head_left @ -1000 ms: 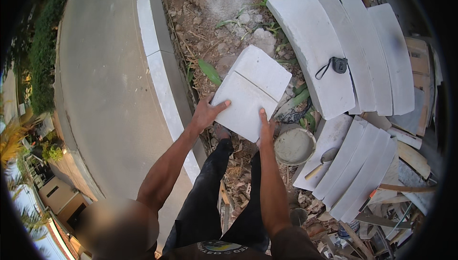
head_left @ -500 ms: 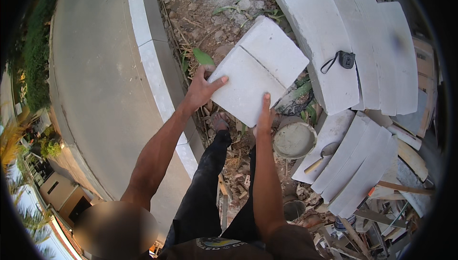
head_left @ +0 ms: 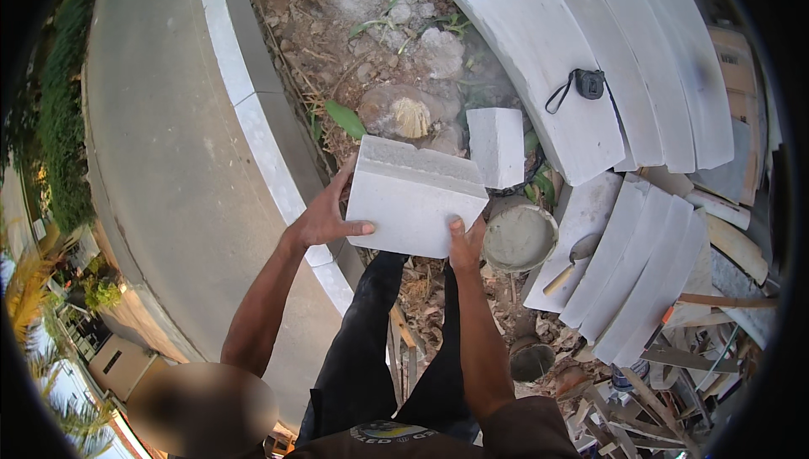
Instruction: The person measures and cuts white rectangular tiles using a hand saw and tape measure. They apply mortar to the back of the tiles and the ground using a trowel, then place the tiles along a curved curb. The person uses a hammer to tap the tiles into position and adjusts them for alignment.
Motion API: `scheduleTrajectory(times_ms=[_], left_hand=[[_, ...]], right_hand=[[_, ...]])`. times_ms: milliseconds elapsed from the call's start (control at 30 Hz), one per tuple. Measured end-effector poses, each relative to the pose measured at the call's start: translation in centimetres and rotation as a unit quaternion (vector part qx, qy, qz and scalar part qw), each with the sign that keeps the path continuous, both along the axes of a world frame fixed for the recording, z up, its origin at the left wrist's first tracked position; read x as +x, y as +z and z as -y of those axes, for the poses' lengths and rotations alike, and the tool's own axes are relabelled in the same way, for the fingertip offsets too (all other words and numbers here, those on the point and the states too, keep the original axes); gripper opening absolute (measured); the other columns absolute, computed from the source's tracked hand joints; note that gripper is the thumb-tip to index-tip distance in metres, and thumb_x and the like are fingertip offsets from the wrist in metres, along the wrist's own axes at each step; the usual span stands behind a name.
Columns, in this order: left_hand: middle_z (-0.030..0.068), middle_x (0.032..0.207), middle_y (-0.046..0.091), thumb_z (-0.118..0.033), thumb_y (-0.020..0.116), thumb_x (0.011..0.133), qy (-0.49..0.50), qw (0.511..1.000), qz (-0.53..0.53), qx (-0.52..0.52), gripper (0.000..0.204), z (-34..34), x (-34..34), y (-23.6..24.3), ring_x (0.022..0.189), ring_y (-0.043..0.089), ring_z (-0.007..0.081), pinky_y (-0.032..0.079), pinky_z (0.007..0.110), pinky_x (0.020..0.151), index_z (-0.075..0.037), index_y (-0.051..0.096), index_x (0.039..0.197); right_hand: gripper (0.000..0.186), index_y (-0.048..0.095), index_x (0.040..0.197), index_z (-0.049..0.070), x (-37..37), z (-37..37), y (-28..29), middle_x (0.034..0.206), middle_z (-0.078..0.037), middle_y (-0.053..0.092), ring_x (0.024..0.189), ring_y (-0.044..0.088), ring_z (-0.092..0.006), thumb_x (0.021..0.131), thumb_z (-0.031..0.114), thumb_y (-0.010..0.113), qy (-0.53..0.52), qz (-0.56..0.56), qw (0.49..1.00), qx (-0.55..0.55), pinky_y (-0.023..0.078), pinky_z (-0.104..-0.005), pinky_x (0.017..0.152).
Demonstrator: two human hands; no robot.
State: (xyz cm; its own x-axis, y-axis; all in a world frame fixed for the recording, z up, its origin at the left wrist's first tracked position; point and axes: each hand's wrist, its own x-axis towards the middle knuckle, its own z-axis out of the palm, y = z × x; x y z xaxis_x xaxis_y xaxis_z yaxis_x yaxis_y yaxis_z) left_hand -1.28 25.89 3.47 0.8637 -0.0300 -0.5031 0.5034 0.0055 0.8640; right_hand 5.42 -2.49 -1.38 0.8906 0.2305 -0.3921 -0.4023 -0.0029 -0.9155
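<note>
Both hands grip a white block [head_left: 409, 206] above my legs, its rough, grainy narrow face turned upward. My left hand [head_left: 329, 210] is closed on its left side with the thumb on the front face; my right hand [head_left: 463, 240] grips its lower right. Just behind it on the ground lies a smaller white block piece [head_left: 497, 143]. To the right of my right hand stands a bucket of grey wet mix [head_left: 516, 236]. A trowel [head_left: 581, 250] lies on a pale slab beside the bucket.
Curved white slabs [head_left: 522, 46] lie at upper right with a tape measure [head_left: 590, 84] on them, more slabs [head_left: 624, 265] below them. A kerb [head_left: 261, 152] borders the grey road [head_left: 160, 147] on the left. Rubble, boards and a second container [head_left: 531, 358] are at lower right.
The block has parted: a smaller piece now sits on the ground, while my hands have drawn the larger piece down and left and tilted it, showing its rough face.
</note>
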Motion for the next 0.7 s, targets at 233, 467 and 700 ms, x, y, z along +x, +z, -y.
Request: scheduleTrajectory(times_ms=[233,467,700], left_hand=[[0.0224,0.151,0.044,-0.039,0.093,0.072,0.132,0.984,-0.086,-0.081,0.116,4.8,-4.9,3.1,0.145,0.041,0.0335,0.028,0.046,0.123,0.002,0.026,0.157],[0.021,0.144,0.05,-0.037,0.083,0.084,0.173,0.97,-0.148,-0.087,0.098,7.7,-8.2,5.2,0.138,0.047,0.0324,0.036,0.046,0.117,0.004,0.032,0.156],[0.022,0.162,0.032,-0.025,0.074,0.092,-0.167,0.927,0.054,0.332,0.076,7.8,-10.1,9.2,0.152,0.03,0.0398,0.026,0.054,0.123,-0.012,0.038,0.157]], right_hand=[[0.081,0.057,0.131,-0.008,-3.1,3.6,0.5,0.117,-0.015,0.066,0.107,0.062,-0.0217,0.089,0.06,0.074,0.067,-0.09,0.994,0.006,0.051,-0.0389,0.092],[0.092,0.048,0.145,-0.006,-5.1,6.9,-0.4,0.131,-0.014,0.061,0.119,0.059,-0.0219,0.093,0.068,0.065,0.115,-0.325,0.938,-0.021,0.049,-0.0375,0.099],[0.098,0.042,0.152,-0.001,-2.8,11.1,-0.1,0.144,-0.021,0.056,0.13,0.058,-0.0309,0.093,0.077,0.052,0.225,-0.482,0.847,-0.003,0.049,-0.045,0.106]])
